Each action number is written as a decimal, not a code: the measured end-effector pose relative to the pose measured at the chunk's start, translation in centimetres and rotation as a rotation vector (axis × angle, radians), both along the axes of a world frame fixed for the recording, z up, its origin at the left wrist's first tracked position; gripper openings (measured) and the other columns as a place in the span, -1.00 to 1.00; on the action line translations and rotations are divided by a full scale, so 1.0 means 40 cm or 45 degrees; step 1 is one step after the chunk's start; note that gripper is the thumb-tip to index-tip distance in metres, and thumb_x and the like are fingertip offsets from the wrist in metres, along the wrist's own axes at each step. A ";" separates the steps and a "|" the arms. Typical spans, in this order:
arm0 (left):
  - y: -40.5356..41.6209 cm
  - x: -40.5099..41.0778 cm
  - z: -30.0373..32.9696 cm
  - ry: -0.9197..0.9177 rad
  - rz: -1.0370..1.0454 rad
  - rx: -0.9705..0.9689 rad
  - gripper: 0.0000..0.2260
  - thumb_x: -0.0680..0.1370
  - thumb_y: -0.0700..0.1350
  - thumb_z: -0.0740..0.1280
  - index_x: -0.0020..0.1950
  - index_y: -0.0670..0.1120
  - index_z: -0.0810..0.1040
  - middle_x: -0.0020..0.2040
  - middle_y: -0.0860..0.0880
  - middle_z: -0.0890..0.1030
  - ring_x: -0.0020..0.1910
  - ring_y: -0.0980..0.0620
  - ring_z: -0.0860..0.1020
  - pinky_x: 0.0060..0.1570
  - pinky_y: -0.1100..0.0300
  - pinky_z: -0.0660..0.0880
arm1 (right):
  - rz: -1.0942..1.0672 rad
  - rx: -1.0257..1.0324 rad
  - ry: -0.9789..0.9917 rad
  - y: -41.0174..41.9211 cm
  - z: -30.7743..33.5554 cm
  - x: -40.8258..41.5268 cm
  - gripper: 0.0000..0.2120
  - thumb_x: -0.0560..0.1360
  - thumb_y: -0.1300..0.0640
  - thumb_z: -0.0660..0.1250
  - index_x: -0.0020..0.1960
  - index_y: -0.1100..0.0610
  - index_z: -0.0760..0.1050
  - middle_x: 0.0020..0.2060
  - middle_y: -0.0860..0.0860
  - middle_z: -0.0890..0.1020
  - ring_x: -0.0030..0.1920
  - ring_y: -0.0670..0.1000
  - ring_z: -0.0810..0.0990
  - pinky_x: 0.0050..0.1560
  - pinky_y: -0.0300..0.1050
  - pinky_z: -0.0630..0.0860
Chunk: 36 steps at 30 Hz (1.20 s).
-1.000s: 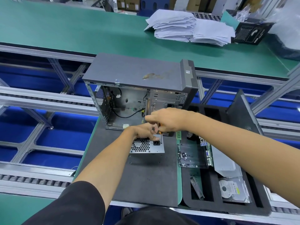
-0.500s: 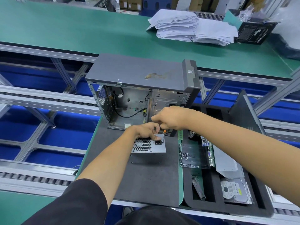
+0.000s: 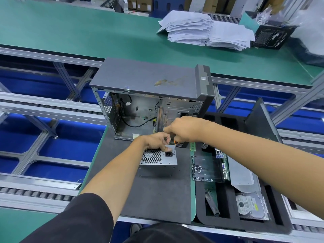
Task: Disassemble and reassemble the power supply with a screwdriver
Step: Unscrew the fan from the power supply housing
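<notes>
The power supply lies on the dark grey mat, just in front of the open computer case; I take this case as the landmark for all places. The face of the supply with the honeycomb grille and the black power socket looks toward the person.

The left hand rests on the top of the power supply with its fingers curled over the upper edge, so it grips the box and keeps it from sliding. The right hand, in front of the case and a little to its right, is closed around the handle of the screwdriver. Only a small orange part of the handle and the thin shaft show below the fist. The tip is at a screw point just right of the socket.

To do this step well, I think the shaft should stand straight along the axis of the screw, not leaning, and the person should press down firmly while turning, so the tip does not jump out and damage the screw head. The left hand should press hard enough that the box does not rotate. The fingertips of the left hand are close to the tip, so a slip could hit them. A screw that comes free is small and can roll off the mat, so it is better to put it aside in the black foam tray, to the right of the case.
</notes>
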<state>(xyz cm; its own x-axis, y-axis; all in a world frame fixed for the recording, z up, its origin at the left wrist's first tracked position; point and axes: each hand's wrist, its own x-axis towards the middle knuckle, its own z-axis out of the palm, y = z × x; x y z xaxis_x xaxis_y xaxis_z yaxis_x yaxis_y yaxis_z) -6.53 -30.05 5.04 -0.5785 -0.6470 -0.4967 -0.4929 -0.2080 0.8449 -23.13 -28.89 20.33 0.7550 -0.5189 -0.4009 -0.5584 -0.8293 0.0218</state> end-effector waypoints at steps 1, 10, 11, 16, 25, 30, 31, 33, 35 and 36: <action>0.000 -0.001 0.002 -0.002 0.013 0.004 -0.67 0.51 -0.35 0.48 -0.18 -0.02 0.38 -0.35 0.02 0.40 -0.29 0.06 0.39 -0.05 0.07 0.35 | -0.066 0.001 0.001 -0.003 0.001 -0.002 -0.96 0.52 0.14 0.26 -0.06 0.06 0.40 -0.33 -0.02 0.48 -0.36 0.01 0.44 -0.43 -0.12 0.21; 0.036 0.028 0.047 0.017 -0.098 -0.025 -0.68 0.55 -0.21 0.48 0.15 -0.10 0.37 0.01 -0.18 0.64 -0.05 -0.08 0.59 0.05 0.06 0.53 | -0.020 -0.200 0.061 -0.003 0.027 0.017 -0.93 0.48 0.02 0.23 -0.12 -0.07 0.33 -0.39 -0.13 0.35 -0.40 -0.07 0.33 -0.41 -0.14 0.15; 0.045 0.045 0.052 0.004 -0.087 -0.098 -0.66 0.54 -0.17 0.49 0.18 -0.12 0.39 0.07 -0.16 0.63 0.02 -0.09 0.60 0.11 0.06 0.54 | -0.009 -0.244 0.040 -0.002 0.029 0.025 -0.93 0.46 0.03 0.23 -0.13 -0.07 0.33 -0.40 -0.13 0.35 -0.41 -0.07 0.33 -0.42 -0.15 0.15; 0.113 0.199 0.037 -0.302 0.108 -0.663 -0.80 0.57 0.09 0.42 0.11 0.03 0.54 0.08 0.07 0.58 0.15 -0.02 0.42 0.22 0.03 0.39 | -0.022 -0.304 -0.024 0.007 0.018 0.075 -0.92 0.41 0.06 0.24 -0.11 -0.05 0.35 -0.39 -0.10 0.41 -0.41 -0.11 0.34 -0.42 -0.14 0.15; 0.356 0.453 -0.063 -0.475 0.291 -0.564 -0.81 0.55 -0.07 0.48 -0.05 -0.14 0.52 -0.10 -0.05 0.57 -0.05 0.00 0.44 0.07 0.03 0.46 | 0.025 -0.282 0.034 0.026 -0.024 0.151 -0.90 0.43 0.08 0.24 -0.06 -0.03 0.39 -0.35 -0.08 0.52 -0.36 -0.02 0.48 -0.43 -0.17 0.21; 0.416 0.476 -0.112 -0.601 -0.003 -0.567 -0.80 0.51 -0.03 0.51 0.04 -0.07 0.59 0.00 0.00 0.52 0.05 0.05 0.41 0.15 0.10 0.41 | 0.007 -0.304 0.070 0.032 -0.019 0.167 -0.89 0.42 0.08 0.25 -0.06 -0.04 0.40 -0.35 -0.08 0.52 -0.37 -0.03 0.45 -0.42 -0.16 0.20; 0.419 0.476 -0.118 -0.609 0.002 -0.574 -0.81 0.51 -0.03 0.50 0.05 -0.06 0.60 0.01 0.00 0.51 0.07 0.04 0.42 0.15 0.10 0.42 | 0.001 -0.308 0.076 0.034 -0.018 0.170 -0.91 0.42 0.08 0.25 -0.08 -0.03 0.40 -0.35 -0.08 0.51 -0.38 -0.03 0.44 -0.41 -0.16 0.20; 0.422 0.476 -0.129 -0.614 0.051 -0.590 -0.86 0.53 -0.07 0.49 0.04 -0.05 0.60 0.01 0.00 0.51 0.05 0.04 0.49 0.14 0.08 0.45 | -0.006 -0.318 0.094 0.037 -0.017 0.172 -0.91 0.42 0.08 0.25 -0.08 -0.03 0.40 -0.37 -0.08 0.50 -0.40 -0.04 0.42 -0.42 -0.17 0.19; 0.424 0.475 -0.139 -0.634 0.088 -0.592 -0.88 0.54 -0.07 0.48 0.03 -0.04 0.62 0.01 0.01 0.51 -0.01 0.04 0.53 0.11 0.09 0.49 | -0.012 -0.327 0.110 0.040 -0.018 0.174 -0.91 0.42 0.07 0.24 -0.07 -0.03 0.40 -0.38 -0.08 0.49 -0.41 -0.07 0.39 -0.43 -0.17 0.17; 0.424 0.473 -0.143 -0.655 0.085 -0.591 -0.89 0.55 -0.06 0.47 0.03 -0.03 0.63 0.01 0.01 0.51 -0.02 0.04 0.54 0.10 0.11 0.49 | -0.014 -0.330 0.110 0.041 -0.019 0.173 -0.91 0.42 0.07 0.24 -0.07 -0.03 0.39 -0.38 -0.08 0.49 -0.41 -0.06 0.40 -0.43 -0.17 0.18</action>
